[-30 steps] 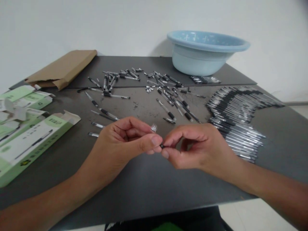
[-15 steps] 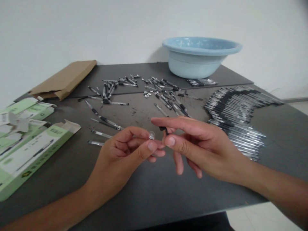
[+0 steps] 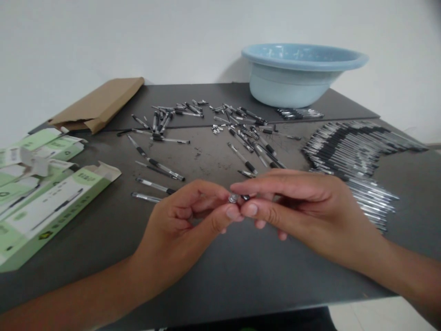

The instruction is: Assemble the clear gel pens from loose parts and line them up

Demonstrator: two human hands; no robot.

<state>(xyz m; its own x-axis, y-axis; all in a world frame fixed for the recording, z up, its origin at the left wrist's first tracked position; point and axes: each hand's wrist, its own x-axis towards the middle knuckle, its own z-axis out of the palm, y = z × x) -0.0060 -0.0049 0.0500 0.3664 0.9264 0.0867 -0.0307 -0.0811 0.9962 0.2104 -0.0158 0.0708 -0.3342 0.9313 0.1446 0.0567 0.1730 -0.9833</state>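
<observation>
My left hand (image 3: 193, 218) pinches a small clear pen part (image 3: 233, 198) between thumb and forefinger; its round end shows, and the rest is hidden in the fingers. Close against it, my right hand (image 3: 303, 211) closes thumb and forefinger around a small black pen part (image 3: 245, 197), mostly covered. The fingertips of both hands meet above the near half of the dark table (image 3: 220, 271). Just beyond them lie loose gel pens (image 3: 241, 157) with black grips, and a few more lie left of my left hand.
Many pens lie side by side in a dense row (image 3: 344, 147) on the right. At the back stands a light blue basin (image 3: 291, 85), with a small bundle of pens (image 3: 299, 113) before it. Green-and-white pen boxes (image 3: 58, 207) and a brown paper envelope (image 3: 99, 101) are on the left.
My hands have come together, bringing the black part up beside the clear part. The right hand's lower fingers have curled in. The view has shifted slightly.
</observation>
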